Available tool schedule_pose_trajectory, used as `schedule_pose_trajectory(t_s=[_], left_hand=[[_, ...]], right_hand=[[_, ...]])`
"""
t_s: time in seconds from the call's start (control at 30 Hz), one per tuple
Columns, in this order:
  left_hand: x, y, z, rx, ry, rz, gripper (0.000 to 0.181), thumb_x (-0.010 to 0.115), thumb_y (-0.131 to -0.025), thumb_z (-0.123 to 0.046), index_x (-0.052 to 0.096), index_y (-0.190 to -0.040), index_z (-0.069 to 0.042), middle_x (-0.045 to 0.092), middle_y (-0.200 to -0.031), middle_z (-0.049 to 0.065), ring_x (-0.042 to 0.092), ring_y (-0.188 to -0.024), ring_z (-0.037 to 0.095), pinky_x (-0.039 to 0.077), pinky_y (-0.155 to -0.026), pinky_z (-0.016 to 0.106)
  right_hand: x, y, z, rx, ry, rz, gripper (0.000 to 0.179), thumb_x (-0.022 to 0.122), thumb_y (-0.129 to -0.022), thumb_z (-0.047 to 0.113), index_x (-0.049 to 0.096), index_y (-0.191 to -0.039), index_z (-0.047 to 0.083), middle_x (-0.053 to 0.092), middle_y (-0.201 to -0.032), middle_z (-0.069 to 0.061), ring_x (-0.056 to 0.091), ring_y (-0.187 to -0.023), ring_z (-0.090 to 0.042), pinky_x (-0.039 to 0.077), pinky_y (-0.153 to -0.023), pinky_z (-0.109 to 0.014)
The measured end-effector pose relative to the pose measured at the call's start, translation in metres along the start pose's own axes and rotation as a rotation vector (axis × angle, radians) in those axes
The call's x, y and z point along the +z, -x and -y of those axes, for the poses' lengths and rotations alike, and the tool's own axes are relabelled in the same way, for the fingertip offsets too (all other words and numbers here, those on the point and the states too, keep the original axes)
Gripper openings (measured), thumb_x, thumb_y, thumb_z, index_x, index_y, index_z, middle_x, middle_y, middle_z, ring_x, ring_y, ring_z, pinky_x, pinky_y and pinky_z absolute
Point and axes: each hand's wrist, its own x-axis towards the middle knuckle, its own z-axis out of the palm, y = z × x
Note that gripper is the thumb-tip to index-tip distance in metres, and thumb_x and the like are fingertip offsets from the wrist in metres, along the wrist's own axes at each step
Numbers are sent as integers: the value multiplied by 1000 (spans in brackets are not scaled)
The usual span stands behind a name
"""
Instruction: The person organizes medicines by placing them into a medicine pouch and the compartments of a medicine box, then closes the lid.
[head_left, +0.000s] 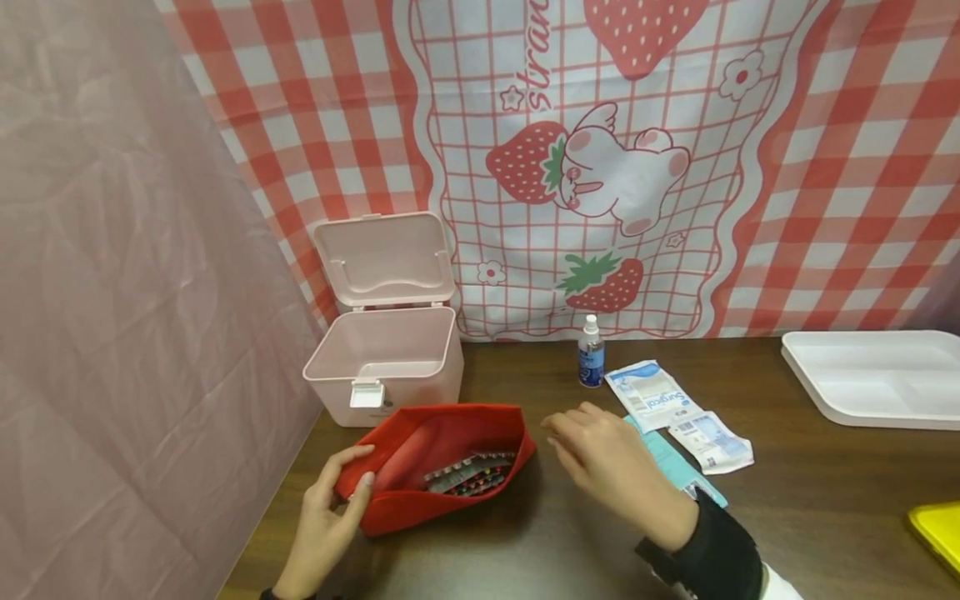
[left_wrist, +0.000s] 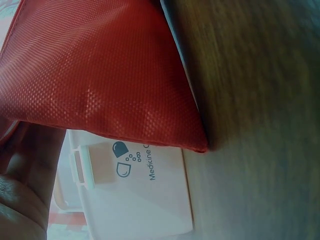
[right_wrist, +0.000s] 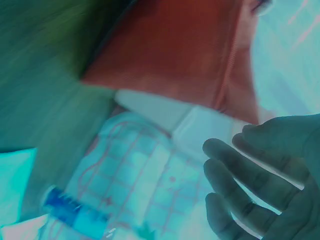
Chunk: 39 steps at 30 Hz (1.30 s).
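Observation:
A red fabric pouch (head_left: 420, 510) stands with its mouth spread wide on the dark table, and several blister packs of pills (head_left: 468, 478) lie inside. My left hand (head_left: 324, 521) grips the pouch's left end, thumb on the near rim and fingers on the far one. Just right of the pouch is my right hand (head_left: 611, 462), apart from it and holding nothing. In the right wrist view, the fingers (right_wrist: 245, 175) are loosely bent below the pouch's corner. Behind the pouch sits a pink medicine box (head_left: 382, 358), lid raised, its "Medicine" print visible in the left wrist view.
A small blue-labelled spray bottle (head_left: 591, 358) stands near the back. Beside it lie a "Surgical" packet (head_left: 651, 393), a smaller white packet (head_left: 711, 442) and a teal packet (head_left: 678, 467). To the right are a white tray (head_left: 825, 404) and a yellow object (head_left: 937, 533), partly cut off.

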Motion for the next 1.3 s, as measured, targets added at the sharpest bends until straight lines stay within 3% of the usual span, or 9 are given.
schedule_pose_trajectory(t_s=[0.1,0.3,0.4,0.63,0.97,1.3], left_hand=[[0,0,0,-4,-2,2,40,56,-80,16,53,-117,2,61,-100,16,56,-76,3,48,-57,16],[-1,-1,-1,-1,-4,5,39,55,-81,15,53,-117,2,61,-98,15,54,-72,2,47,-54,16],[-1,-1,-1,-3,-4,8,39,55,-81,15,53,-118,2,60,-96,15,54,-71,2,46,-53,16],[-1,-1,-1,-24,2,13,38,55,-82,14,53,-118,1,61,-95,14,54,-70,2,46,-53,17],[-1,-1,0,-29,-9,14,38,56,-82,13,53,-118,0,61,-95,13,53,-69,2,46,-51,17],[-1,0,1,-34,-16,12,38,56,-82,13,53,-117,0,61,-98,14,55,-73,2,47,-54,17]], right_hand=[[-2,11,-10,70,44,61,18,74,-71,12,67,-87,12,66,-77,3,56,-69,-12,45,-54,-26],[-4,33,-32,247,70,261,23,75,-72,14,65,-93,11,67,-84,-2,60,-74,-19,46,-52,-32],[-4,45,-42,294,80,330,28,76,-72,15,66,-96,8,67,-88,-5,60,-75,-21,47,-54,-33],[0,68,-58,281,138,394,43,79,-68,24,62,-101,1,63,-98,-13,58,-85,-30,49,-69,-42],[8,83,-65,372,112,552,66,74,-65,46,57,-110,1,52,-115,-32,54,-88,-48,46,-65,-55],[11,84,-64,377,94,532,65,75,-69,36,52,-116,-2,54,-112,-34,53,-91,-52,46,-71,-58]])
